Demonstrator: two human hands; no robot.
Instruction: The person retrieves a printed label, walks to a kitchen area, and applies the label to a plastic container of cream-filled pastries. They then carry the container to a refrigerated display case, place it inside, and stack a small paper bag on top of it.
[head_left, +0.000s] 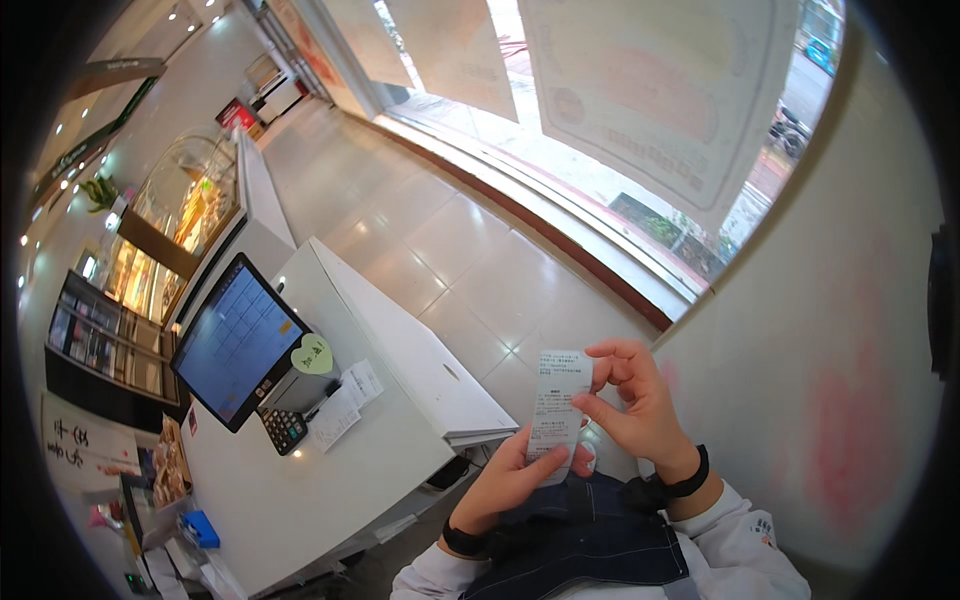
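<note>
While the left hand (510, 475) grips the paper receipt (556, 408) from below, the right hand (635, 405) pinches its upper edge; a white counter (330, 470) lies to their left.

The single head-worn fisheye view looks steeply down from the person's own height — both hands (570, 440) close at lower centre, the white counter (330, 470) at lower left, tiled floor (450, 250) and shopfront window (620, 90) bending away toward the upper rim.
</note>
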